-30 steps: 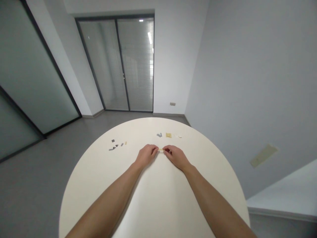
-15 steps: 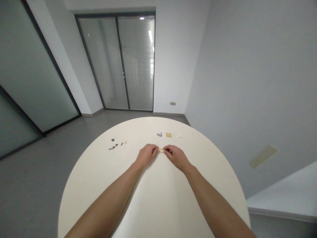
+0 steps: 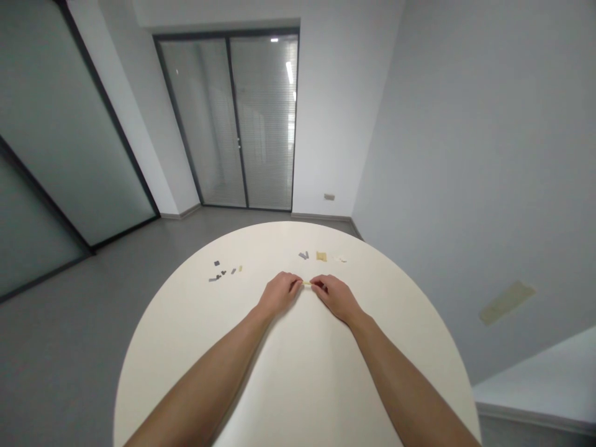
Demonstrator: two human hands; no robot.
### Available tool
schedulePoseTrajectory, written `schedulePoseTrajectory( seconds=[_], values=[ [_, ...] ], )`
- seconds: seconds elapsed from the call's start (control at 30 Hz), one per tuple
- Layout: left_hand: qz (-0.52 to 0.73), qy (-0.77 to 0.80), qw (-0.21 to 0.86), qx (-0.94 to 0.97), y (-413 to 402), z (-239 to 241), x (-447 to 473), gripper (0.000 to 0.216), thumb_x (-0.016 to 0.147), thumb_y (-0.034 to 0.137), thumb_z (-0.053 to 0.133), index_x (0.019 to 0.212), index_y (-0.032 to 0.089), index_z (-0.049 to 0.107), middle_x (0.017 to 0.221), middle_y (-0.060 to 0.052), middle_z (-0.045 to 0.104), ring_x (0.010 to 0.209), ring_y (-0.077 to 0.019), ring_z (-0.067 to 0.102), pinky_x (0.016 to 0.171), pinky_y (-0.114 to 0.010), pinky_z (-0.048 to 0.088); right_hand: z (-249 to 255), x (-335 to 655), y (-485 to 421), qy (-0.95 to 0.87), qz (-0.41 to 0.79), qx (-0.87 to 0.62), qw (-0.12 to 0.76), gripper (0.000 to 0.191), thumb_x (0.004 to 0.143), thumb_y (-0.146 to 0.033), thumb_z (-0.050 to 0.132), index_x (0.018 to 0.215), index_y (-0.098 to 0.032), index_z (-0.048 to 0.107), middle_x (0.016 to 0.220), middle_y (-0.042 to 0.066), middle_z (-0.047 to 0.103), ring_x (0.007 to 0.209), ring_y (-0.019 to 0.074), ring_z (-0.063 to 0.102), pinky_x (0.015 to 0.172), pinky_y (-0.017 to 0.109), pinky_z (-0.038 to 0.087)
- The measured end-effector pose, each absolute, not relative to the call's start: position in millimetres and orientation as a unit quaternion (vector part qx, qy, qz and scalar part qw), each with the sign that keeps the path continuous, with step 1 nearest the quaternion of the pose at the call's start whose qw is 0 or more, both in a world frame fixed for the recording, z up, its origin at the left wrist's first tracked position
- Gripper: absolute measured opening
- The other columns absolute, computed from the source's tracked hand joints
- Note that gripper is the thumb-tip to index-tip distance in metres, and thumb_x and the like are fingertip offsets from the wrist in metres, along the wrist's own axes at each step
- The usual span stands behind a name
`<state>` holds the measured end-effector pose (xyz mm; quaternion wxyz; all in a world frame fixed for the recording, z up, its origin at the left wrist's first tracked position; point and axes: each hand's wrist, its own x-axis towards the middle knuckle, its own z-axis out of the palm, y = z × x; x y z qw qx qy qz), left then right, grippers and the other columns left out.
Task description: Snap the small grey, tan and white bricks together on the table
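Note:
Both my hands meet over the middle of a round cream table [image 3: 298, 385]. My left hand [image 3: 278, 293] and my right hand [image 3: 336, 297] each pinch one end of a small tan piece [image 3: 306, 283] held between their fingertips, just above the tabletop. Beyond the hands lie a grey piece [image 3: 303, 255], a tan plate [image 3: 321, 256] and a small white piece [image 3: 341, 259]. Further left is a scatter of several small grey pieces [image 3: 218, 274] with one tan bit [image 3: 240, 269].
The table's far edge curves just behind the loose pieces. Grey floor surrounds the table. Glass sliding doors [image 3: 233, 124] with blinds stand at the back, a glass partition on the left, a plain wall on the right.
My hands stay pinched on the small tan piece. The view has shifted slightly, so everything sits a little further right and lower in the picture.

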<state>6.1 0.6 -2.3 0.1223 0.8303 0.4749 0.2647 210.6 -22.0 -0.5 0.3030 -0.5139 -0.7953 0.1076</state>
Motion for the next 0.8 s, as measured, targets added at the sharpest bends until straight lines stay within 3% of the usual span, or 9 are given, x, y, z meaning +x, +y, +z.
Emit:
schedulePoseTrajectory(
  seconds=[0.27, 0.8],
  values=[
    [0.266, 0.475, 0.144, 0.826, 0.7, -3.3, 3.9, 0.031, 0.095, 0.033, 0.046, 0.104, 0.024, 0.073, 0.106, -0.004, 0.073, 0.101, -0.0206, 0.062, 0.089, -0.031, 0.046, 0.3, 208.5, -23.2, -0.793, 0.113, -0.519, 0.298, 0.017, 0.092, -0.028, 0.055, 0.102, -0.023, 0.067, 0.094, 0.004, 0.069, 0.088, 0.0175, 0.06, 0.079, 0.029, 0.044],
    [0.272, 0.453, 0.13, 0.839, 0.1, -8.0, 2.3, 0.028, 0.094, 0.034, 0.046, 0.101, 0.023, 0.071, 0.1, -0.004, 0.072, 0.099, -0.0212, 0.06, 0.085, -0.031, 0.045, 1.1, 207.5, -25.4, -0.788, 0.094, -0.535, 0.289, 0.013, 0.092, -0.026, 0.055, 0.099, -0.022, 0.065, 0.092, 0.004, 0.068, 0.087, 0.0171, 0.06, 0.079, 0.028, 0.044]
  ],
)
